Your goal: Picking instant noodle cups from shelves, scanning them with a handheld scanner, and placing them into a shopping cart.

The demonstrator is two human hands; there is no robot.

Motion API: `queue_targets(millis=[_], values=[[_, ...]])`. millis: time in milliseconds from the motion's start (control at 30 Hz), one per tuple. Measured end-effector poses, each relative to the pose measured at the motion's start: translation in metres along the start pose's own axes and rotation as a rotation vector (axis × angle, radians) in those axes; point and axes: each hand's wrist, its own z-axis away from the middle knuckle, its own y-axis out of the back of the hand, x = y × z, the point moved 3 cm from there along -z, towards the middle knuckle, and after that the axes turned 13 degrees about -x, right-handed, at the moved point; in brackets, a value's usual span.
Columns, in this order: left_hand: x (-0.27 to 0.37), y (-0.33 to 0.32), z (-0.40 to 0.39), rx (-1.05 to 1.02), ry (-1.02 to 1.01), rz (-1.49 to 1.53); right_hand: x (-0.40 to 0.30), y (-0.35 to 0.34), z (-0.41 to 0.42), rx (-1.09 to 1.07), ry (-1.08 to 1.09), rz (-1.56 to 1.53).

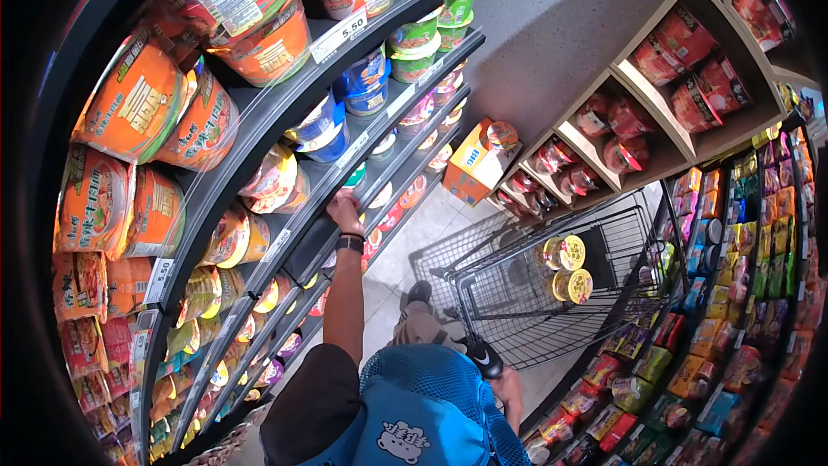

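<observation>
My left hand (345, 213), with a dark band on the wrist, reaches in under a shelf edge at the noodle rack (304, 207). Its fingers are beside a cup with a green lid (356, 176); whether they grip it is hidden. Low on my right side, my right hand (508, 389) is partly covered by my blue mesh garment or bag (427, 395). It lies close to a black object with a Nike swoosh (486, 360). In front of me stands a black wire shopping cart (511, 330) with several yellow-lidded noodle tubs (572, 252) inside.
Large orange noodle tubs (132, 100) fill the upper left shelves, behind price strips. An orange carton (475, 162) carries a tub near the wall. Wooden cubbies (689, 113) hold red tubs. Shelves of bright packets (698, 349) curve along the right, beside the cart.
</observation>
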Motion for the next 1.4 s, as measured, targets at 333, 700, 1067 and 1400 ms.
queue_targets(millis=[333,700,1067,1400], values=[[-0.005,0.017,-0.034,-0.023,-0.094,-0.248,-0.005,0.001,-0.023,-0.016,0.002,0.115],[0.011,0.017,0.03,0.065,-0.049,-0.012,-0.004,0.022,-0.033,-0.035,0.074,0.148],[-0.012,0.029,0.037,-0.3,0.074,0.192,0.022,-0.011,-0.018,-0.055,0.066,0.169],[-0.008,0.043,0.213,-0.697,0.701,0.299,-0.1,0.06,0.022,-0.014,0.153,-0.419]])
